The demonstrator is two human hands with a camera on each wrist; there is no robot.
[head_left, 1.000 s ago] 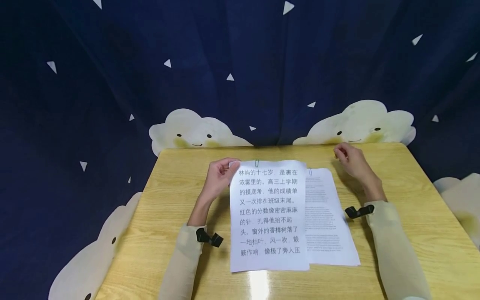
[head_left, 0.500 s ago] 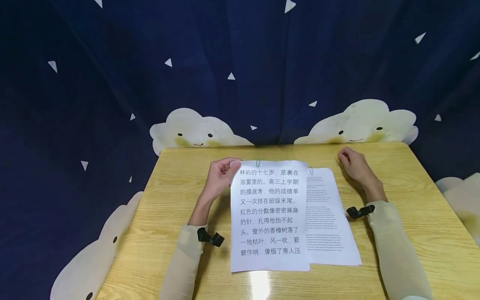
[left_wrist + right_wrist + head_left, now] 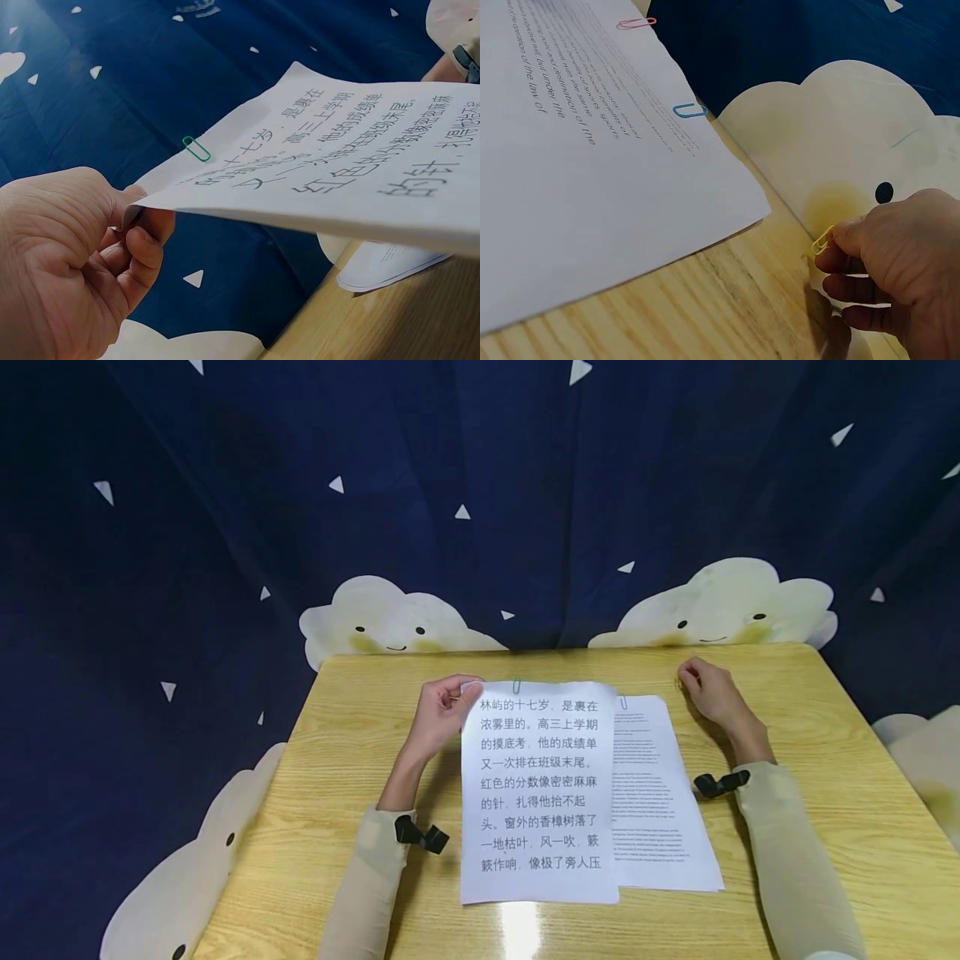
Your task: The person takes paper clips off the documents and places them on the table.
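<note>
My left hand (image 3: 441, 710) pinches the top left corner of a stack of printed sheets (image 3: 540, 885) with large Chinese characters. That stack is lifted off the table, and a green paper clip (image 3: 197, 148) sits on its top edge. My right hand (image 3: 716, 697) is at the back right and pinches a yellow paper clip (image 3: 823, 239) between thumb and index finger. Between the hands lies a second stack (image 3: 667, 827) with small English print, partly hidden by the lifted one. A blue paper clip (image 3: 690, 111) and a pink paper clip (image 3: 636, 24) are on its top edge.
The wooden table (image 3: 337, 760) carries both stacks. Behind its back edge hangs a dark blue curtain (image 3: 510, 460) with white triangles and smiling clouds. Black straps with small black blocks (image 3: 722, 783) are at both wrists.
The right hand has come slightly back toward me and to the right, still with the yellow paper clip. The left hand and the sheets it holds have hardly moved.
</note>
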